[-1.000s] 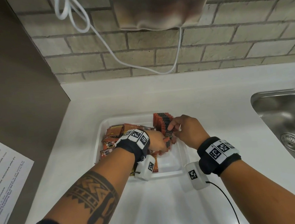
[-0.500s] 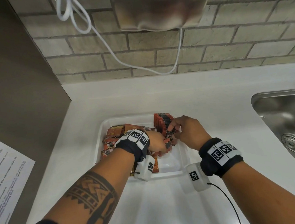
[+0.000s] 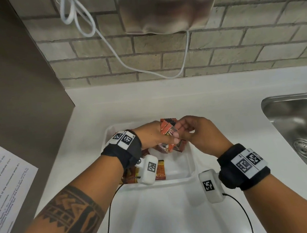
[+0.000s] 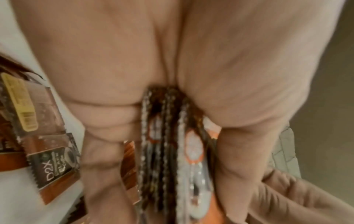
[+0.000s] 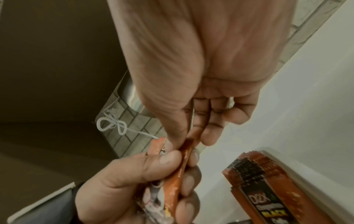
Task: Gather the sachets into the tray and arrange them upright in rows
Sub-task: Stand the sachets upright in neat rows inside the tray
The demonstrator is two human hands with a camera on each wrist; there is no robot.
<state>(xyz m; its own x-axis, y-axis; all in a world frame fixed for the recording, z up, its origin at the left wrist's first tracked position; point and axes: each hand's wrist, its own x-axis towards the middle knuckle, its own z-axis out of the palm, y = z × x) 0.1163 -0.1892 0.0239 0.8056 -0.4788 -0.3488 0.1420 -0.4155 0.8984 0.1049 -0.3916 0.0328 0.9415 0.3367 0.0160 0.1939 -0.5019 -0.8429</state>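
Note:
A white tray [image 3: 190, 170] sits on the counter. My left hand [image 3: 167, 140] grips a bundle of several orange-brown sachets [image 3: 167, 132] lifted above it; the left wrist view shows the bundle [image 4: 168, 144] edge-on between thumb and fingers. My right hand [image 3: 178, 131] pinches the top edge of one sachet [image 5: 188, 146] in that bundle with thumb and forefinger. A row of upright sachets [image 3: 168, 119] stands at the tray's far right, and the same row [image 5: 254, 171] shows in the right wrist view. Loose sachets [image 3: 160, 169] lie flat on the tray's left side, partly hidden by my left wrist.
A steel sink [image 3: 297, 120] is sunk into the counter at right. A printed sheet [image 3: 6, 185] hangs on the brown panel at left. On the brick wall behind, a white cable [image 3: 115, 52] loops below a metal appliance [image 3: 165, 7].
Both hands have risen from the upright row. The left now holds a lifted bundle of sachets, and the right pinches one sachet at its top.

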